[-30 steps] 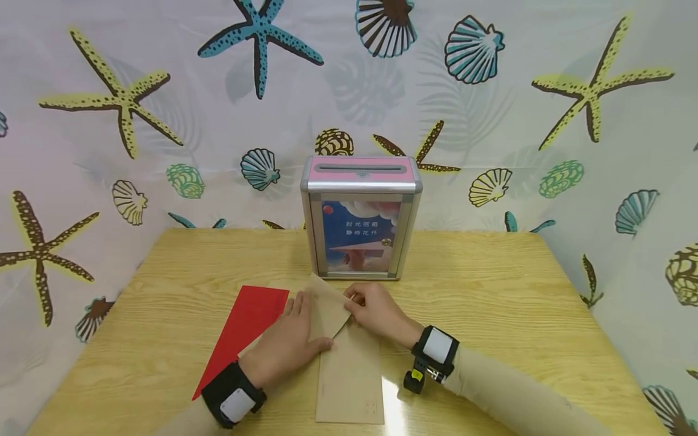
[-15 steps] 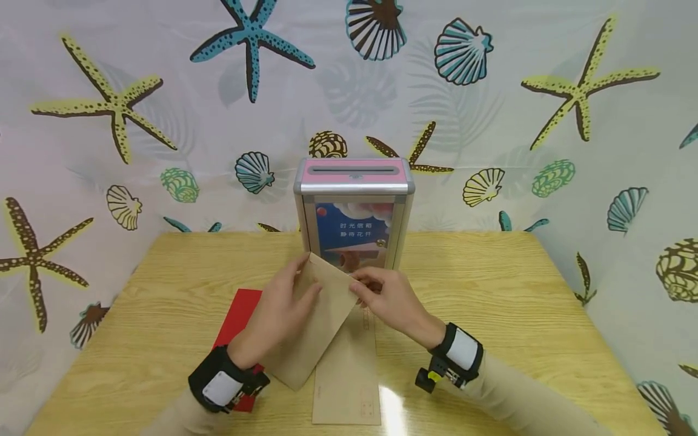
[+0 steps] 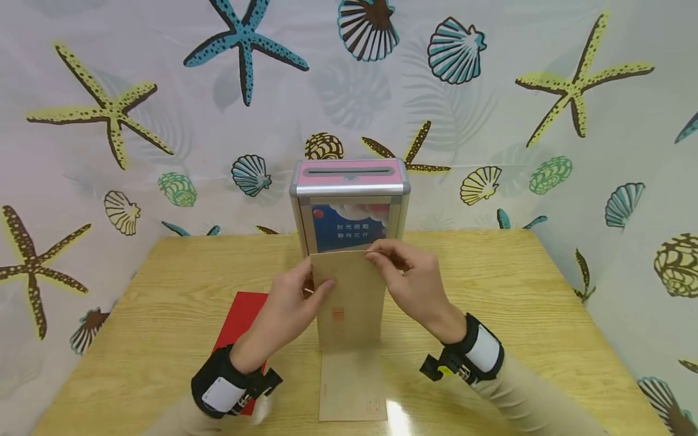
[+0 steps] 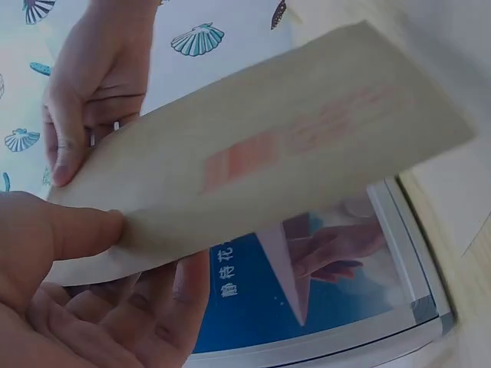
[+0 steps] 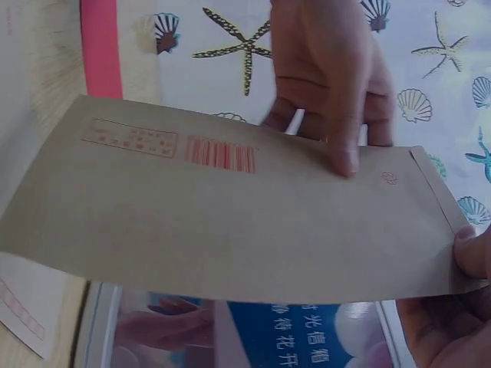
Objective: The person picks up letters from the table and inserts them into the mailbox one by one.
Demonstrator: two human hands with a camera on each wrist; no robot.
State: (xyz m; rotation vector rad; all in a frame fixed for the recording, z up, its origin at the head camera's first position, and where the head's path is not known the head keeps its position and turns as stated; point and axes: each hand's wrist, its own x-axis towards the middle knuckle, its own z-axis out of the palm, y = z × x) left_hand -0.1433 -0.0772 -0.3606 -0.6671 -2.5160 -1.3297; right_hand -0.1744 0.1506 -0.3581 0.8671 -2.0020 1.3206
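A brown paper envelope with red printing is held up in front of the letter box. My left hand pinches its upper left side, thumb on the near face and fingers behind. At the upper right corner my right hand pinches it between thumb and fingers. The right wrist view shows a red barcode and a stamped box on the envelope. Below it, a second brown envelope lies flat on the table, its far part hidden. The letter box stands upright behind, its pink top carrying a long slot.
A red envelope lies on the wooden table at the left, partly covered by my left forearm. Behind the table hangs a white cloth printed with starfish and shells.
The upper brown envelope has been lifted off the table and turned from slanted to upright. Both hands rose with it, and the left went from resting flat on it to pinching its side.
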